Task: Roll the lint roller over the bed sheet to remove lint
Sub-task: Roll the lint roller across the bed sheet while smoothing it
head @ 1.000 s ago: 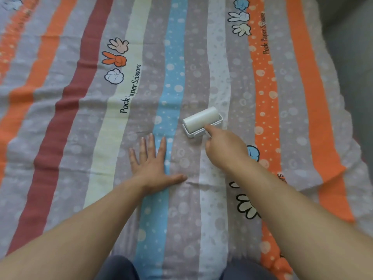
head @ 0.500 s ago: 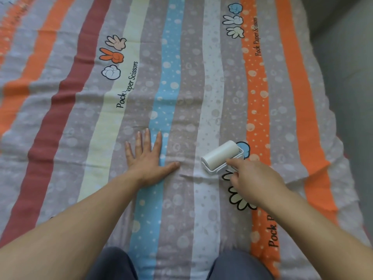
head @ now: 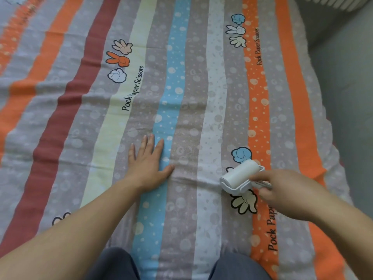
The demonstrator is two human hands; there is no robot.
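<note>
Fingers [head: 151, 141] of left hand [head: 147, 166] lie spread, pressing sheet [head: 181, 87] flat mid-bed; right hand [head: 282, 190] curls round roller [head: 240, 175] handle, roller on sheet toward its right edge. Risk: the crease [head: 193, 179] between hands may bunch under the roller.

One lint roller [head: 240, 176]; one bed sheet [head: 181, 98]; two hands: left hand [head: 148, 164], right hand [head: 282, 190].

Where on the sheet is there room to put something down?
Beyond the left hand and the lint roller, the far sheet is bare; so is the stretch left of that hand. Near the right hand it is crowded.
</note>
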